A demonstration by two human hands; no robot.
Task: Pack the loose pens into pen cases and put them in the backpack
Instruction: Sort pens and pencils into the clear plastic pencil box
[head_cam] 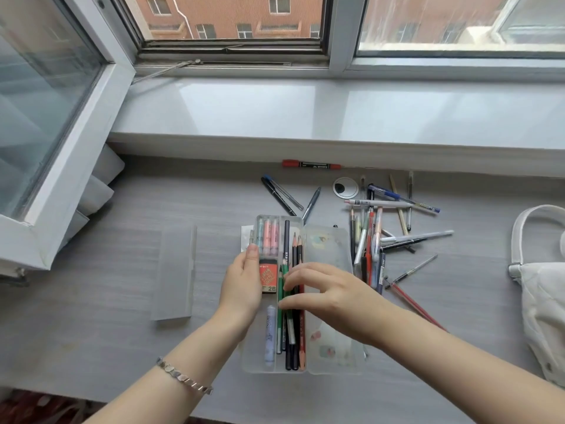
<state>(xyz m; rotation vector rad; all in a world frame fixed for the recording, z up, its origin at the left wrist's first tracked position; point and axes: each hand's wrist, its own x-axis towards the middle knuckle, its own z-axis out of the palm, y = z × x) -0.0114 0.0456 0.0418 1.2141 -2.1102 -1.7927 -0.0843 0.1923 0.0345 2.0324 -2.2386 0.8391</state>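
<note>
An open translucent pen case [252, 356] lies on the desk in front of me, its lid [328, 249] folded out to the right. Inside are several pencils [294, 347], pastel highlighters [269, 235] and an orange 2B lead box [268, 275]. My left hand [243, 283] grips the case's left edge. Fingers apart, my right hand [330, 293] rests its fingertips on the pencils in the case. Loose pens [385, 234] lie heaped to the right of the lid. A white backpack [542, 301] sits at the far right edge.
A second, closed translucent case [175, 270] lies to the left. A red marker [312, 164] rests under the windowsill, with black and blue pens [282, 195] nearer. A round cable grommet [345, 187] is set in the desk. An open window sash [61, 117] juts in at the left.
</note>
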